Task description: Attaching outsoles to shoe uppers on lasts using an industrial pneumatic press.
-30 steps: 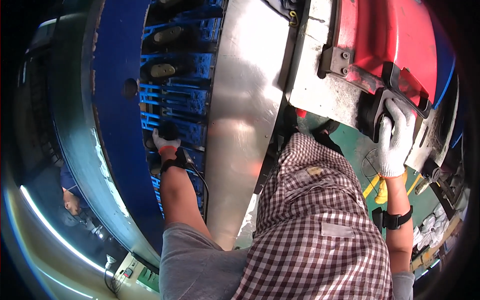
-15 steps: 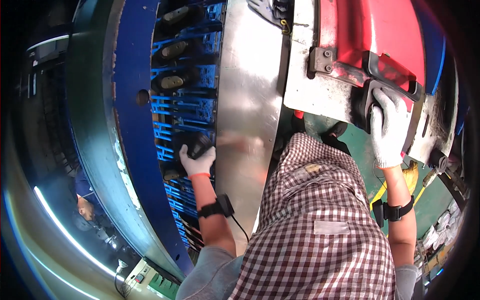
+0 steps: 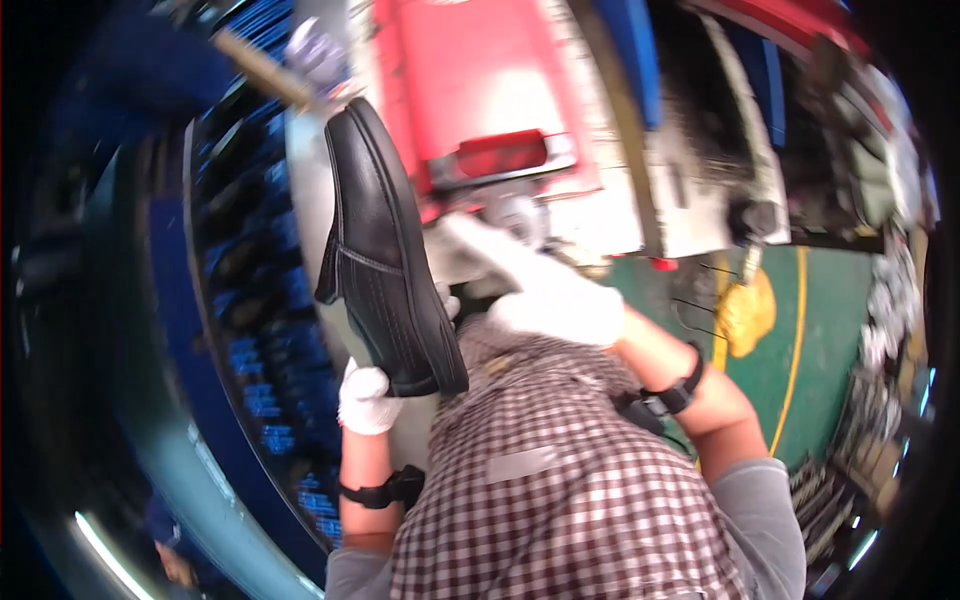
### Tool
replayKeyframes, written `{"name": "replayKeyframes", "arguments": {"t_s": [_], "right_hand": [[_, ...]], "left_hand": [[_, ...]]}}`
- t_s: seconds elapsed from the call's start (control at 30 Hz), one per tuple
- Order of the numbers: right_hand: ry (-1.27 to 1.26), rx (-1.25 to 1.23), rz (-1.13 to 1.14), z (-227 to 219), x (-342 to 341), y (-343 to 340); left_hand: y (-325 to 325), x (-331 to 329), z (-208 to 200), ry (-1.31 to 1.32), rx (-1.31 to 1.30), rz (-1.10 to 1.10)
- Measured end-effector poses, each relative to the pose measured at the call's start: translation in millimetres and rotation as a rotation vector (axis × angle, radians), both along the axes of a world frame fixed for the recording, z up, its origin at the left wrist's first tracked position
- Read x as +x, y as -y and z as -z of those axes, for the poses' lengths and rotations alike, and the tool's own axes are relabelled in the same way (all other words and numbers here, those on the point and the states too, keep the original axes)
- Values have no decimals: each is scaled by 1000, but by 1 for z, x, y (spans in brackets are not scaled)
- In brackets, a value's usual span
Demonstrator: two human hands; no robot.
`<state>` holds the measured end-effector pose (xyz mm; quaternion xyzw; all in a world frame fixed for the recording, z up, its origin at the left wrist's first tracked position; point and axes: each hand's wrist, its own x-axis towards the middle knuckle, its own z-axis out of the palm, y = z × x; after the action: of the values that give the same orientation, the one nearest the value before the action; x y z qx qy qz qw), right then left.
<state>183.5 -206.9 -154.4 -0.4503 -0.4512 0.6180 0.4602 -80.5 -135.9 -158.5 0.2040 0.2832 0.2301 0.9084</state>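
A black leather slip-on shoe (image 3: 375,230) stands out in front of me, toe pointing away and sole edge to the right. My left hand (image 3: 368,400), in a white glove, is closed on it near the heel, with fingertips showing at the sole side. To the right of the shoe, my gloved right hand (image 3: 555,300) is smeared by motion. Its fingers look stretched out toward the shoe and the front of the red machine (image 3: 480,80), and I see nothing held in them.
On the left runs a blue rack (image 3: 240,300) with dark shoes, beside a metal ledge (image 3: 305,190). A gloved hand (image 3: 318,50), apparently another person's, is at the far edge. A yellow bag (image 3: 745,312) hangs over the green floor at right.
My left hand has come out of the rack and now holds the shoe up before me. My right hand has left the dark piece at the red machine. The view has swung right.
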Motion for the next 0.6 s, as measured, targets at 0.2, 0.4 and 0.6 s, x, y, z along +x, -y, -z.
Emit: {"name": "replayKeyframes", "arguments": {"t_s": [0.2,0.4,0.6], "right_hand": [[11,139,458,-44,46,40],[177,-7,885,-52,113,78],[1024,-187,1162,-30,243,48]], "left_hand": [[-19,104,-55,-478,817,486],[-26,163,-98,-258,940,279],[-62,215,-153,-281,1211,104]]}}
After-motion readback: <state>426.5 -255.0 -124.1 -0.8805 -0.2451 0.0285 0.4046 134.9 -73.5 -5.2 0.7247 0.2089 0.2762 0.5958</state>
